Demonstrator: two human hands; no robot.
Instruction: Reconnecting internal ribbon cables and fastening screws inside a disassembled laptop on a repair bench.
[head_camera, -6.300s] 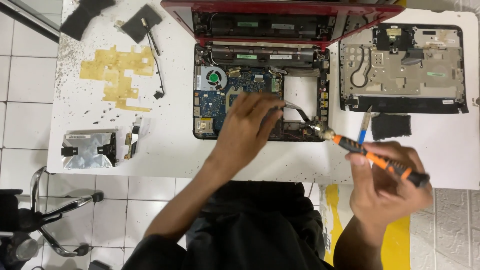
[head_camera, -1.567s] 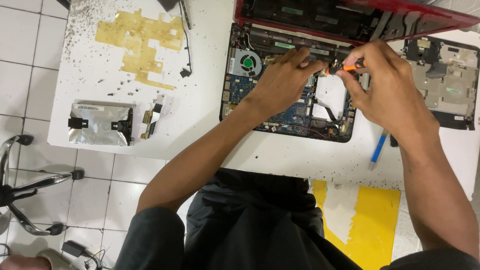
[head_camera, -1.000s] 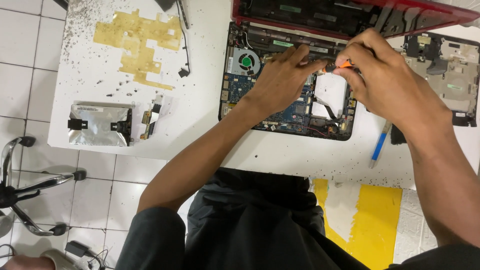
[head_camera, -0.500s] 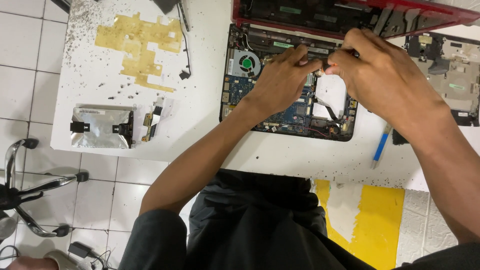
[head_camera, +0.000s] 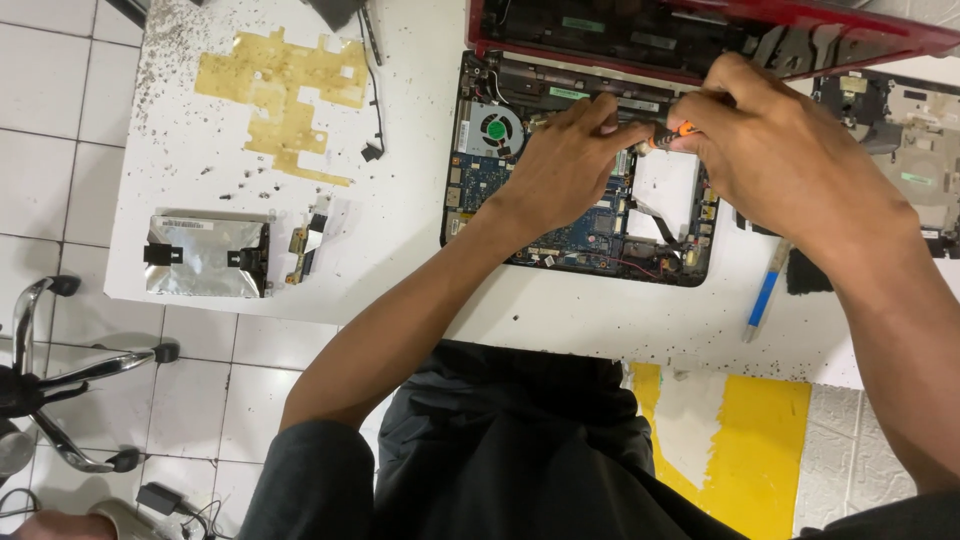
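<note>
Laptop (head_camera: 580, 190) open on the desk (head_camera: 400, 250), both my hands now bunched over its board.

Head view: the laptop lies with its base cover off, fan (head_camera: 497, 128) at the upper left, red lid (head_camera: 700, 30) raised behind. My right hand (head_camera: 790, 150) has closed in from the desk edge and is clamped round the orange screwdriver (head_camera: 668, 133), tip down near the hinge side. My left hand (head_camera: 565, 165) has stayed on the board, fingers pinched together just beside the tip; I cannot tell whether they hold anything. Over the last second the hands drew closer, so the work looks settled on one spot. A blue pen (head_camera: 765, 300) lies to the right, a silver drive (head_camera: 205, 255) well off to the left.
</note>
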